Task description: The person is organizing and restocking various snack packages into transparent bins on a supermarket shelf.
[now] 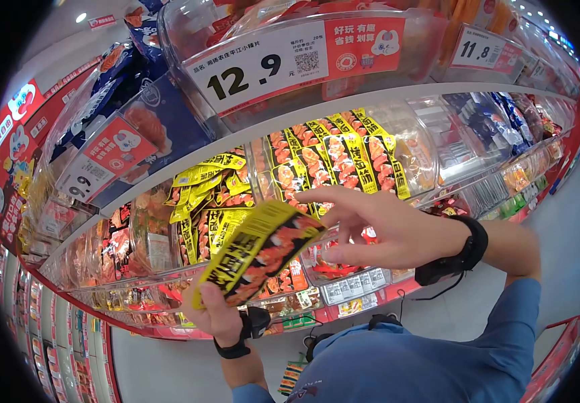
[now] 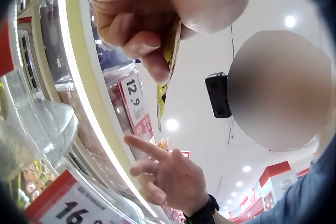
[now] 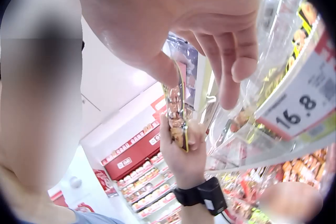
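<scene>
My left hand pinches a yellow, black and red snack packet by its lower left corner, thumb on the printed face. The packet is held tilted in front of the shelf bins. In the left wrist view its thin yellow edge hangs below the fingers. My right hand hovers beside the packet's right end, its fingers loosely spread and holding nothing. The left wrist view shows this right hand with the index finger extended. Behind, matching packets fill a clear bin, and more packets lie in a pile to the left.
Above the packets runs a shelf with clear bins and a 12.9 price sign. Blue-packaged goods stand at the upper left, with a 9.9 tag. A 16.8 price tag fronts the bin near my right hand.
</scene>
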Demonstrator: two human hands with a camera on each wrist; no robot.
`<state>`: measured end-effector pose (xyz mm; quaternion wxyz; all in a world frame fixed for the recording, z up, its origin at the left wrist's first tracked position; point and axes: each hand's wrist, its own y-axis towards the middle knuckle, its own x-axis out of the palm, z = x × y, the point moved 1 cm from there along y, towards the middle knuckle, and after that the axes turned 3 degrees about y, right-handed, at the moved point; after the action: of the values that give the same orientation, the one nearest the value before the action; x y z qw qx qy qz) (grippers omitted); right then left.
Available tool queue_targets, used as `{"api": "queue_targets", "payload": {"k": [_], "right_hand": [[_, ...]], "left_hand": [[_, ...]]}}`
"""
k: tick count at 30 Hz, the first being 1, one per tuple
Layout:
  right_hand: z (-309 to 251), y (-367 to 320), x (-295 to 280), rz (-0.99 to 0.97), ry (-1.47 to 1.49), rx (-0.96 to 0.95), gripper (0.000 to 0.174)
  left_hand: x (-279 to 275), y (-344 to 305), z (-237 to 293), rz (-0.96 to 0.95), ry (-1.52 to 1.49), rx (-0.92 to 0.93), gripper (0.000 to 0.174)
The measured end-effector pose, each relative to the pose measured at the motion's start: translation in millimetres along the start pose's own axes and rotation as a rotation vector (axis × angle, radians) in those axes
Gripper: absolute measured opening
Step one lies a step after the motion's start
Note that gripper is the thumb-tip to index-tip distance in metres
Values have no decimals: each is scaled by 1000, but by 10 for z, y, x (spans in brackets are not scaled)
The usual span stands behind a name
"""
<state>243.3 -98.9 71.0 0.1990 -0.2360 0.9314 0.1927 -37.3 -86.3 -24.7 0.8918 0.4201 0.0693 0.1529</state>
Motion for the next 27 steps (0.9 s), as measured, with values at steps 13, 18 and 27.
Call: {"api": "queue_targets", "payload": {"k": [13, 18, 27], "right_hand": [[88, 135, -131, -315, -156, 34, 22], [157, 97, -486, -181, 172, 340, 19], [496, 554, -658, 322, 256, 415, 16]], "left_hand": [[407, 369, 288, -351, -39, -190, 11], [135, 901, -399, -430, 754, 7, 31], [278, 904, -387, -757, 902, -173, 73]]}}
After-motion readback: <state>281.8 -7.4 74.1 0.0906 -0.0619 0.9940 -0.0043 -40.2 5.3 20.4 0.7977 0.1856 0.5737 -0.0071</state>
